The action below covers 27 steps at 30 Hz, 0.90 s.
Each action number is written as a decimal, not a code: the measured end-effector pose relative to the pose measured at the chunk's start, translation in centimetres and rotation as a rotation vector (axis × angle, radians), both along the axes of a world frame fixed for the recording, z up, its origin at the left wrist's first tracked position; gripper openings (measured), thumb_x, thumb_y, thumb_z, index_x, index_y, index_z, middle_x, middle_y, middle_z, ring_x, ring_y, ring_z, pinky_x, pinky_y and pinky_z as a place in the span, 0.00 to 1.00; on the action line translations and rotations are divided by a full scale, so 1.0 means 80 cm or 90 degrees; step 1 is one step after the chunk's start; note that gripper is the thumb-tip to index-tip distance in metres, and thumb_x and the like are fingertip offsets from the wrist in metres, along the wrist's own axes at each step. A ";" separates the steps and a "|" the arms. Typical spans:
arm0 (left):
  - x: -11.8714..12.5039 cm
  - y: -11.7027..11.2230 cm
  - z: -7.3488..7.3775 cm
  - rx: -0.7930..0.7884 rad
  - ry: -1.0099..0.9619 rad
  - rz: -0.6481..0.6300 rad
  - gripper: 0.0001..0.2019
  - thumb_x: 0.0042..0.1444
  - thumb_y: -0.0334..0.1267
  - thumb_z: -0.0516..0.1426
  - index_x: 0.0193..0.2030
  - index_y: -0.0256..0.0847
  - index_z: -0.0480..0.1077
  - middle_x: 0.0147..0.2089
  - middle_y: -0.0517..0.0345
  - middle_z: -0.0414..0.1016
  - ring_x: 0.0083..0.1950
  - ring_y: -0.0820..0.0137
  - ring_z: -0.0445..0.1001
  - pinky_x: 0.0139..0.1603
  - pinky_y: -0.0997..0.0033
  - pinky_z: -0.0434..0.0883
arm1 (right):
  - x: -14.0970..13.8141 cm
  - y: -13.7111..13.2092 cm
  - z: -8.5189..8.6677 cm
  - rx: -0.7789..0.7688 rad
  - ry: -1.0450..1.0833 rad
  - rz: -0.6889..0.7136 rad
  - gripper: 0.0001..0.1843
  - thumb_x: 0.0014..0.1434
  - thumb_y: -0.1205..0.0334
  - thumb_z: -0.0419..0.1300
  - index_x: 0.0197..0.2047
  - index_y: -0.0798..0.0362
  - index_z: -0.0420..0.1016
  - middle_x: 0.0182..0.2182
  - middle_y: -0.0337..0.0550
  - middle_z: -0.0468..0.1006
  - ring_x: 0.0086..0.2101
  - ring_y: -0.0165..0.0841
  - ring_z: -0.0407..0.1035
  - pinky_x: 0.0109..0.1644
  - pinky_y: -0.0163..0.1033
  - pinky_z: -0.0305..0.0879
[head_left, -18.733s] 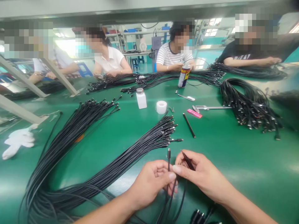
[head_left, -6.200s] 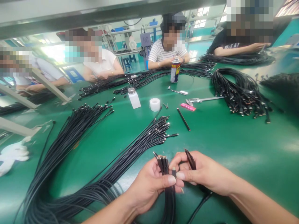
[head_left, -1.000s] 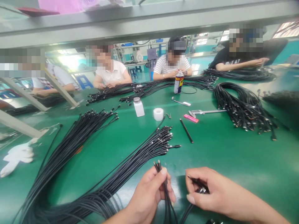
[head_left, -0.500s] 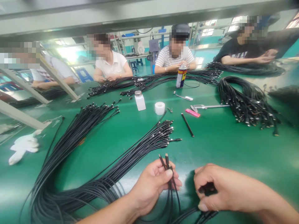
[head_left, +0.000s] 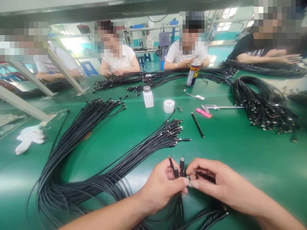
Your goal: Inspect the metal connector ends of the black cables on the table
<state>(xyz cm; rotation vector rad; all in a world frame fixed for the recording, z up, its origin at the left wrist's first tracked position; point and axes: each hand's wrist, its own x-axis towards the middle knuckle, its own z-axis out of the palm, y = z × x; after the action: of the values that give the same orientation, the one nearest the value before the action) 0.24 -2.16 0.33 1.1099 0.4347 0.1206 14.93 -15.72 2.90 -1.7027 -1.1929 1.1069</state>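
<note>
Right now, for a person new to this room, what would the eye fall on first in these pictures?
Long bundles of black cables fan across the green workbench, with a large coil at the right. At the bottom centre, the left hand grips cable ends beside the right hand. Farther across the bench, a blue and yellow spray can stands upright before the seated co-workers.

Black cables (head_left: 79,188) have smooth plastic jacket, approx. matt, w/ small shiny metal connector ends (head_left: 182,158). Green bench top (head_left: 240,150) is smooth and glossy, it reflects the light. White plastic bottle (head_left: 148,99) has metal cap (head_left: 146,88). Spray can (head_left: 193,75) is printed metal, a bit glossy. Steel caliper (head_left: 223,107) is shiny. White glove (head_left: 30,139) is matt cloth.
</note>
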 end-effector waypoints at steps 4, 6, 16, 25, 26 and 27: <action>0.001 -0.002 -0.005 -0.049 -0.008 -0.011 0.23 0.43 0.39 0.71 0.38 0.34 0.65 0.32 0.52 0.76 0.28 0.69 0.76 0.32 0.68 0.74 | 0.000 0.002 -0.003 0.014 0.026 -0.050 0.11 0.63 0.55 0.60 0.48 0.48 0.72 0.33 0.38 0.74 0.35 0.33 0.67 0.40 0.35 0.63; 0.002 -0.003 -0.007 -0.074 -0.017 -0.012 0.23 0.43 0.38 0.71 0.39 0.34 0.65 0.33 0.50 0.77 0.28 0.69 0.77 0.32 0.68 0.74 | -0.001 0.003 -0.003 0.011 0.023 -0.055 0.12 0.63 0.54 0.60 0.48 0.49 0.72 0.34 0.38 0.74 0.34 0.32 0.67 0.40 0.35 0.63; 0.001 -0.008 -0.013 -0.028 -0.002 0.024 0.22 0.36 0.30 0.72 0.34 0.36 0.65 0.35 0.53 0.77 0.28 0.74 0.74 0.31 0.73 0.73 | -0.005 0.006 -0.005 -0.008 0.022 -0.032 0.04 0.60 0.61 0.63 0.38 0.50 0.73 0.34 0.36 0.74 0.36 0.32 0.68 0.41 0.34 0.63; 0.001 -0.008 -0.015 -0.081 -0.030 0.005 0.24 0.35 0.36 0.74 0.35 0.34 0.67 0.33 0.53 0.76 0.28 0.71 0.75 0.32 0.70 0.73 | -0.006 0.006 -0.010 -0.011 -0.009 -0.064 0.08 0.59 0.58 0.64 0.33 0.52 0.71 0.28 0.36 0.70 0.31 0.31 0.64 0.35 0.34 0.61; 0.001 -0.007 -0.015 -0.085 -0.037 0.002 0.24 0.35 0.36 0.74 0.35 0.34 0.67 0.33 0.53 0.76 0.28 0.71 0.74 0.32 0.71 0.73 | -0.006 0.005 -0.010 -0.004 -0.016 -0.065 0.08 0.59 0.58 0.64 0.33 0.52 0.70 0.28 0.36 0.69 0.30 0.31 0.63 0.35 0.34 0.61; 0.001 -0.006 -0.014 -0.086 -0.043 0.002 0.23 0.36 0.37 0.74 0.35 0.34 0.67 0.32 0.54 0.76 0.28 0.72 0.74 0.31 0.71 0.72 | -0.006 0.005 -0.009 0.005 -0.011 -0.062 0.09 0.59 0.58 0.64 0.33 0.52 0.70 0.29 0.37 0.69 0.31 0.31 0.63 0.35 0.35 0.60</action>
<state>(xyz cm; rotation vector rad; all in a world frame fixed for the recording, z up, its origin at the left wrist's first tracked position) 0.36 -2.62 -0.76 0.9697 0.3785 0.1289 14.43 -15.32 2.22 -1.7479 -1.1112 1.0290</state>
